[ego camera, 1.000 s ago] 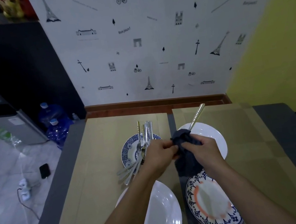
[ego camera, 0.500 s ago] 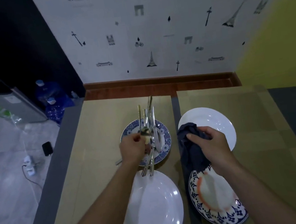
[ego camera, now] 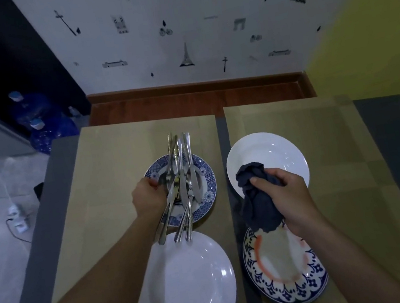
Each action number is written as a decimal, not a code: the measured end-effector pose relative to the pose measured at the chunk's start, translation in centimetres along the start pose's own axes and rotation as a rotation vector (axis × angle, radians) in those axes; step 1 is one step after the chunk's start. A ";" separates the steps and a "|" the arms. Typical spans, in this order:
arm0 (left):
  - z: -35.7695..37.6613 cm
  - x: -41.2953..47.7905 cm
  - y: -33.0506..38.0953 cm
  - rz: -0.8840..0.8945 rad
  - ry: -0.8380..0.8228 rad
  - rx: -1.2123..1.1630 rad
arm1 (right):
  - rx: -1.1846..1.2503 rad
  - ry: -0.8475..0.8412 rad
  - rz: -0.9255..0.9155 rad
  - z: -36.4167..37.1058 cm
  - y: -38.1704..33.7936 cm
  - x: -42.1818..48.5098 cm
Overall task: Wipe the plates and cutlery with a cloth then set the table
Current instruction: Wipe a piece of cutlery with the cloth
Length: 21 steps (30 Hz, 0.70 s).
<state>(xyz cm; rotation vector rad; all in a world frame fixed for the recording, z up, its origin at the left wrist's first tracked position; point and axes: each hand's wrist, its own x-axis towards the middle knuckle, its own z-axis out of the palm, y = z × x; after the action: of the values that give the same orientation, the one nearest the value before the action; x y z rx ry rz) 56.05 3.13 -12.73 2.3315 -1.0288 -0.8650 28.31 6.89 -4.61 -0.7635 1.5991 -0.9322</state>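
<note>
The left hand [ego camera: 148, 198] gripped a splayed cutlery bundle [ego camera: 181, 188] over the blue-patterned plate [ego camera: 204, 176] at eleven o'clock. The right hand [ego camera: 286, 190] clutched the bunched cloth [ego camera: 257, 205] at one o'clock. Loose pieces might slip and strike that plate.

Grey table [ego camera: 389, 147] under tan placemats [ego camera: 118, 169]

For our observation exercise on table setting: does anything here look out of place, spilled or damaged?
Nothing looks spilled or broken. Only the cutlery stands out: bunched in the left hand over the blue-patterned plate, ends overhanging its rim, not laid at places.
</note>
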 end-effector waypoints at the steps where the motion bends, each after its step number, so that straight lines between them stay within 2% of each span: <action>1: 0.2 0.2 -0.1 -0.003 -0.005 0.023 | 0.007 0.002 0.003 -0.1 0.0 0.0; 11: 1.1 0.1 -0.2 0.126 -0.026 0.252 | 0.028 0.022 0.006 -1.4 -0.4 -0.1; 17: 1.1 -2.3 0.4 0.275 -0.003 0.144 | 0.089 0.071 -0.045 -2.7 -1.1 -1.4; 21: 2.3 -6.8 1.9 0.451 -0.121 0.012 | 0.097 0.110 -0.065 -3.9 -0.7 -2.3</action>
<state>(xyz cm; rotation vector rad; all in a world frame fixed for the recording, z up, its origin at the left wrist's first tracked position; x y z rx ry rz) 49.95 6.80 -10.72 1.9526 -1.5339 -0.8216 24.99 9.22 -2.53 -0.7101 1.6195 -1.1070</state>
